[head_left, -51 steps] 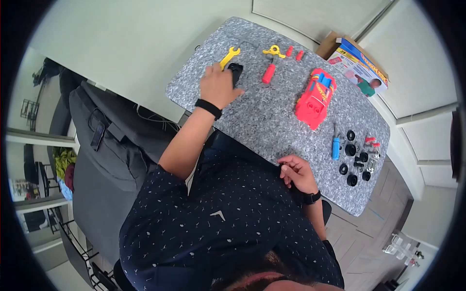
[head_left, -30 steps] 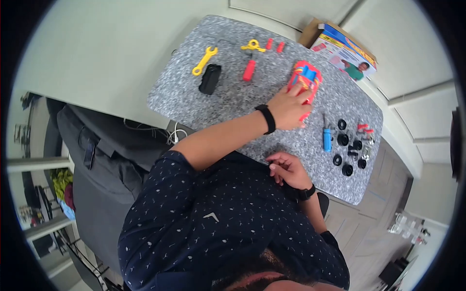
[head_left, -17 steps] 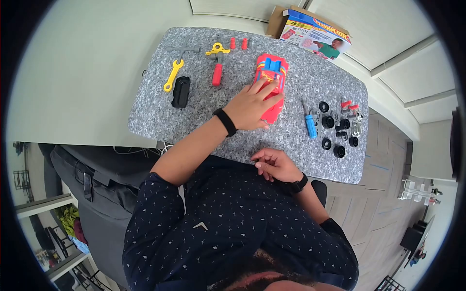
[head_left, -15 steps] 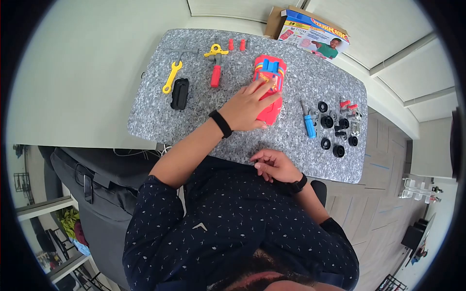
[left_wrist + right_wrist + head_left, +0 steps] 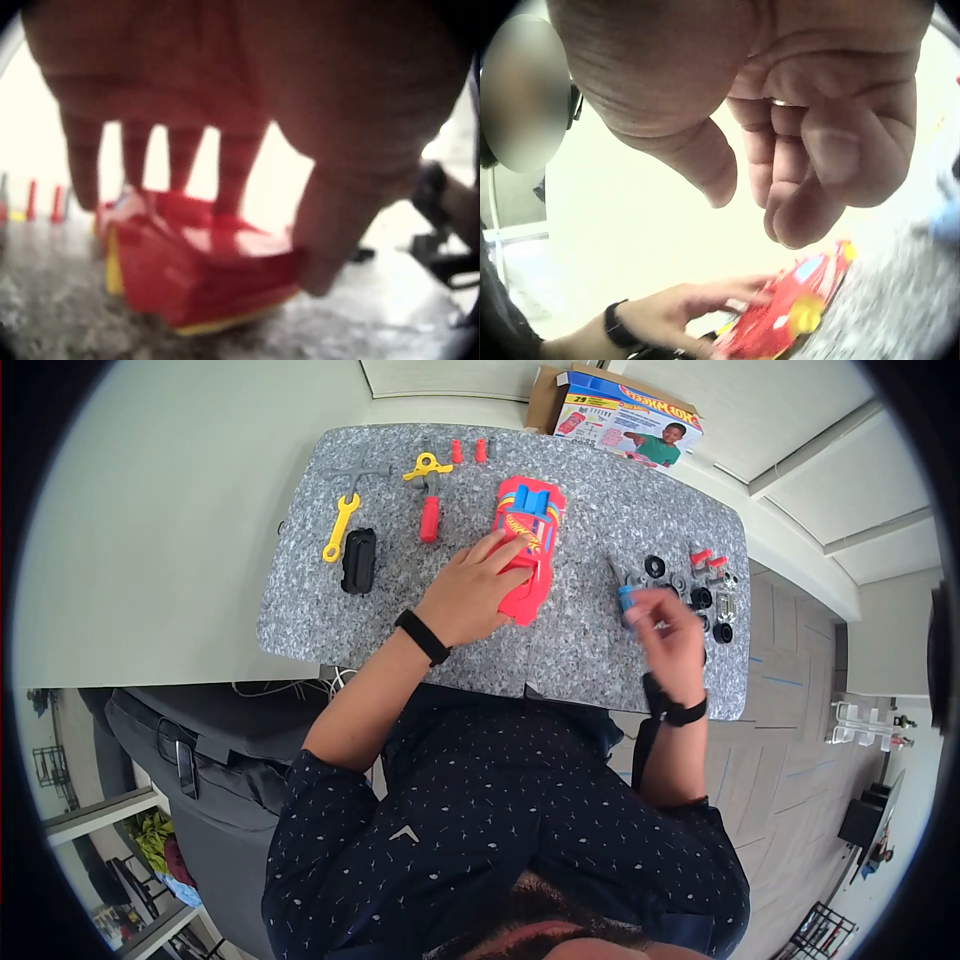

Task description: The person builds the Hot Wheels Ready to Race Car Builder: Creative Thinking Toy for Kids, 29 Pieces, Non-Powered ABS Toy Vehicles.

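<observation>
In the head view my left hand lies across the red toy car, its extended fingers on top. The left wrist view shows those fingers touching the red body, the thumb against its near side. My right hand is over the right part of the table, fingertips by the blue-handled screwdriver, partly covering it. Nothing shows in the right hand in the right wrist view; its fingers are loosely bent. A blurred blue handle appears at that view's right edge.
Black wheels and small red parts lie at the right. A yellow wrench, black tray-like part, red-handled hammer and yellow piece are left. A box stands behind the table.
My right hand has left the table's front edge and moved right and forward to the blue screwdriver. The left hand went from the black part to the red car and stays on it.
</observation>
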